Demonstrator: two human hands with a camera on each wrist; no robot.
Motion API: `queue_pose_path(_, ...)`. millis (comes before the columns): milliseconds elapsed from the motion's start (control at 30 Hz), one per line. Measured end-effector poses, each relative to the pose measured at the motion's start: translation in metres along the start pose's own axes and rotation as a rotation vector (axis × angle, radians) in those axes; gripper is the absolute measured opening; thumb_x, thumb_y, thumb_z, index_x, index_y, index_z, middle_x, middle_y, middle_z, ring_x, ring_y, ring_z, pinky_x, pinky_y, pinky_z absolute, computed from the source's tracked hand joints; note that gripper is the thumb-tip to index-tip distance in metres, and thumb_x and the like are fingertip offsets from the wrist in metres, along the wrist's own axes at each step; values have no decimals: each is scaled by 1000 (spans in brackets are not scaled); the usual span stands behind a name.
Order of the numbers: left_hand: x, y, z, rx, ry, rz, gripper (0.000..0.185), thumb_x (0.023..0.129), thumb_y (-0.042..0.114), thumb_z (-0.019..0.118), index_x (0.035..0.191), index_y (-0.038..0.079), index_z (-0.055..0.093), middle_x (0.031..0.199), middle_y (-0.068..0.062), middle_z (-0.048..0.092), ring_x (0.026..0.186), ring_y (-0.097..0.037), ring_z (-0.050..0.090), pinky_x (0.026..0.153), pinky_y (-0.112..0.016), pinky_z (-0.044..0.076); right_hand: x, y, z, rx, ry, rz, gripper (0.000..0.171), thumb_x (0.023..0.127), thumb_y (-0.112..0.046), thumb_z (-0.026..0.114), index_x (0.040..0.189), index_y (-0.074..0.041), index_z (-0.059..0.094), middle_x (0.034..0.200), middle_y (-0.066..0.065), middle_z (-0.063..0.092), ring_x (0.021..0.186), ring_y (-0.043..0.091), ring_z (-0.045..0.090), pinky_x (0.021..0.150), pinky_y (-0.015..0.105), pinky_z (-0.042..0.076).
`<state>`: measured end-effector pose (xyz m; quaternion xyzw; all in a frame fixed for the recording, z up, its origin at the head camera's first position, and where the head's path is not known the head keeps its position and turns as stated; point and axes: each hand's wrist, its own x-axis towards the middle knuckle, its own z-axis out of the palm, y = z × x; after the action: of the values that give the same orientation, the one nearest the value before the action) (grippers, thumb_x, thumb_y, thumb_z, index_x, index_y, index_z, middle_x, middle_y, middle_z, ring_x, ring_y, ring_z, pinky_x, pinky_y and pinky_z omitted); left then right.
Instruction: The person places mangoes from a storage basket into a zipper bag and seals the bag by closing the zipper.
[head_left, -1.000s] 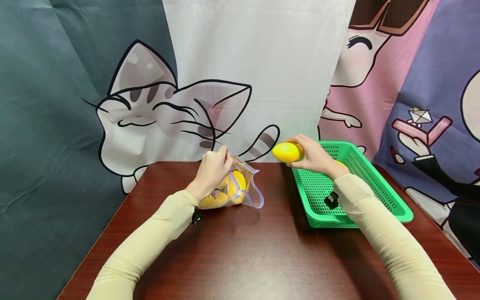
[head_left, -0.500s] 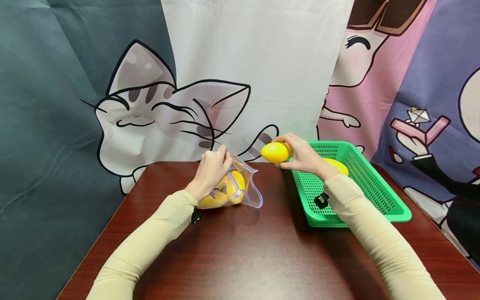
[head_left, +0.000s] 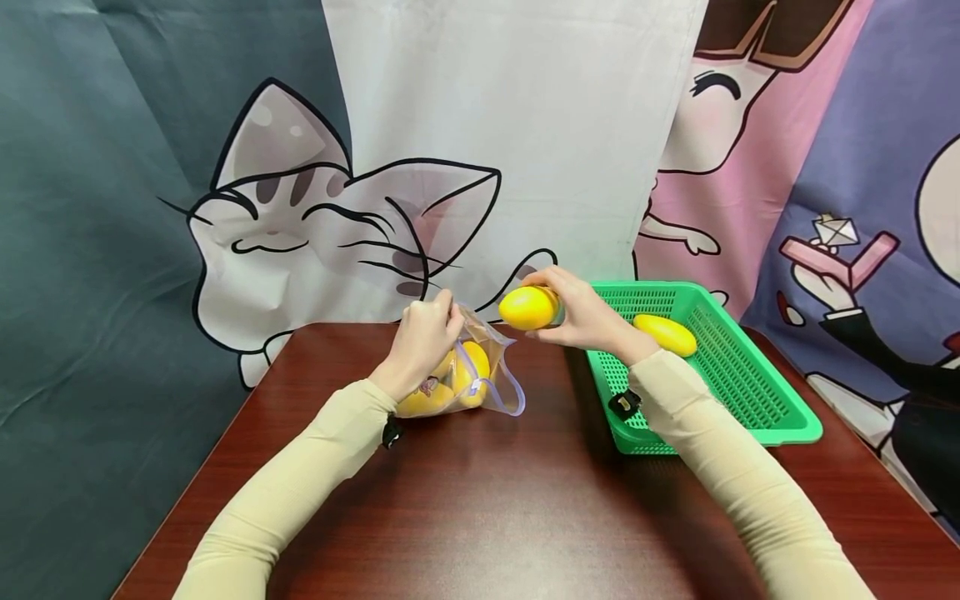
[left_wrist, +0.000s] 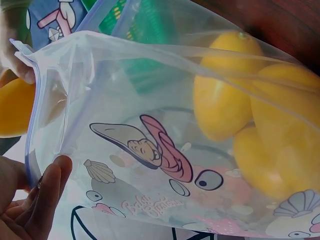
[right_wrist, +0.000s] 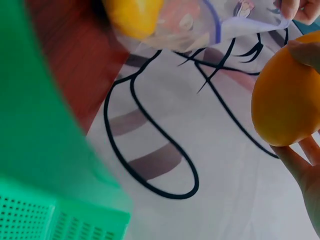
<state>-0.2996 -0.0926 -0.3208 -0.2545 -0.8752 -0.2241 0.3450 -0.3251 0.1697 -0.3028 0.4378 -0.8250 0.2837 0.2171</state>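
My left hand (head_left: 422, 342) pinches the upper edge of a clear zip bag (left_wrist: 150, 175) with lilac trim and printed cartoon shells. Several yellow mangoes (left_wrist: 225, 95) lie inside the bag, which rests on the table with its mouth toward the right. My right hand (head_left: 577, 312) grips another mango (head_left: 529, 307) in the air, just right of the bag's mouth and above table height. In the right wrist view this held mango (right_wrist: 287, 95) sits between thumb and fingers, close to the bag's trimmed edge.
A green plastic basket (head_left: 723, 408) stands on the right of the brown table (head_left: 480, 517), below the right forearm. One mango (head_left: 665, 334) lies in it. Behind the table hangs a cloth backdrop (head_left: 517, 100) with cartoon drawings.
My right hand has carried its mango leftward from over the basket's left edge to near the bag. The mango in the basket has come into fuller view. My left hand and the bag stay put.
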Motion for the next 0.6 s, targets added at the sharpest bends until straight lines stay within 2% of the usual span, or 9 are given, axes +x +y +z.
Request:
queue_pose_path(233,0,-2,-1,0,-10,-18,20,91,7,49,72,7,46,48,-3,41,37,-11,41,37,-19,31,5,-12,10,45,18,4,67,66,-15,85,122,-8,50,117,4,55,104,17,55,89,38,51)
queue_pose_path(400,0,-2,-2,-4,-16,-23,20,92,8,49,72,6,46,49,-3,41,36,-11,41,37,-18,30,8,-21,19,103,44,41,67,65,-11,84,121,-11,48,116,3,55,103,17,56,87,40,52)
queue_pose_path(600,-1,-3,-2,-3,-9,-17,21,91,7,49,71,7,45,49,-2,41,36,-10,40,36,-18,29,8,-31,27,122,60,76,67,65,-14,84,121,-14,47,117,2,55,102,15,56,84,38,54)
